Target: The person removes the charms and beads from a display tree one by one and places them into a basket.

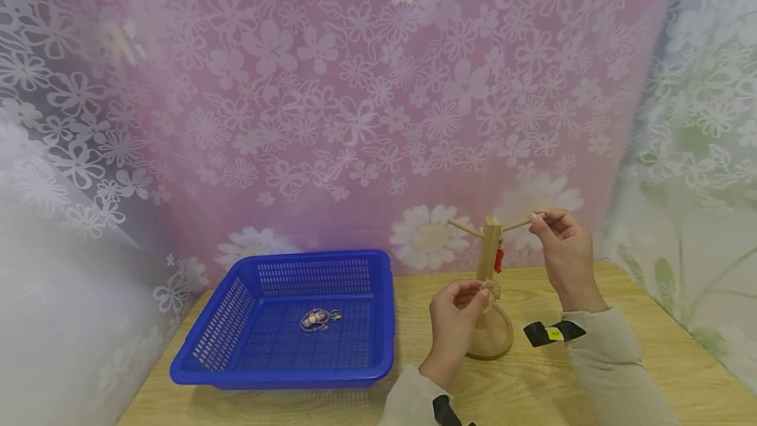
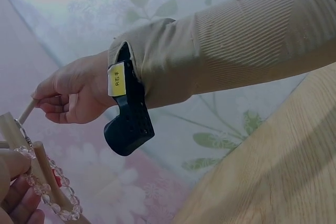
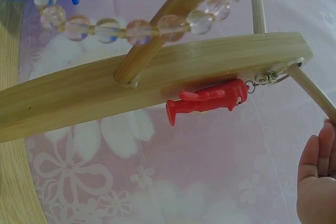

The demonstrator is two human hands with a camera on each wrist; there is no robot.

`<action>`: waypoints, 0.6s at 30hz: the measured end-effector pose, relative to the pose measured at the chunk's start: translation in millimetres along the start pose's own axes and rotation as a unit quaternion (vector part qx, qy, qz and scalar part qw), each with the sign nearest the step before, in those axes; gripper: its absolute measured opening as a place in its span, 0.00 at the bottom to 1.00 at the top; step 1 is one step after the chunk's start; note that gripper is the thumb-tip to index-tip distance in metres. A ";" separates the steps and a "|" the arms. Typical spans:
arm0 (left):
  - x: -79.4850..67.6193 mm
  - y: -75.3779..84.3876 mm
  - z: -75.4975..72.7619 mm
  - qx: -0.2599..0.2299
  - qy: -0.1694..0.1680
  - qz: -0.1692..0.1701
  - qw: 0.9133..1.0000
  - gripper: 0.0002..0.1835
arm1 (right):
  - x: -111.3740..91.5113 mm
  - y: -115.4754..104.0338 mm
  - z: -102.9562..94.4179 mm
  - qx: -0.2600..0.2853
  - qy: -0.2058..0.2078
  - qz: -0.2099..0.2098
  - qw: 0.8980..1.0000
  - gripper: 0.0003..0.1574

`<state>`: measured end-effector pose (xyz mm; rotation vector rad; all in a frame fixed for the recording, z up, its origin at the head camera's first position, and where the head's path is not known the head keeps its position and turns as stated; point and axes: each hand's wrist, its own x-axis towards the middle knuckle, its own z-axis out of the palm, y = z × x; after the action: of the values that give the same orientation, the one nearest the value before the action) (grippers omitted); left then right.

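Note:
My left hand (image 1: pixel 452 321) pinches a bracelet of clear and pale pink beads (image 3: pixel 107 30) by its upper part. The bracelet's loop hangs at the lower front peg (image 2: pixel 44 163) of a wooden stand (image 1: pixel 488 252), and the peg shows through the loop. At upper right, my right hand (image 1: pixel 569 258) holds the end of a top peg (image 1: pixel 516 223) between thumb and fingers. From that peg a red figure keychain (image 3: pixel 210 98) hangs by a metal ring, close against the post. The stand's round base (image 1: pixel 493 337) is upright on the table, partly hidden by my left hand.
Left of the stand is a blue plastic basket (image 1: pixel 383 347) with slotted sides. A small beaded trinket with a clasp (image 1: pixel 319 319) lies inside it. The wood-grain table (image 1: pixel 562 380) backs onto a pink flowered curtain (image 1: pixel 355 117).

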<state>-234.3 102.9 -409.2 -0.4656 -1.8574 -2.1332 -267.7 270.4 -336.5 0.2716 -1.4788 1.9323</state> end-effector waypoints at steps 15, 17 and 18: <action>-1.6 13.1 -2.6 -0.030 -0.022 -0.001 0.999 0.07 | 0.8 0.8 0.5 0.003 0.008 0.003 1.000 0.04; -1.8 15.6 -2.9 -0.032 -0.023 -0.005 0.999 0.08 | 0.8 1.0 0.4 0.004 0.007 0.003 1.000 0.04; -2.0 16.7 -3.1 -0.032 -0.022 -0.006 0.999 0.08 | 0.7 1.0 0.3 0.004 0.007 0.004 1.000 0.04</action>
<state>-225.9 97.5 -395.4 -0.5220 -1.8237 -2.2132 -268.9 270.2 -336.8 0.2564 -1.4656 1.9425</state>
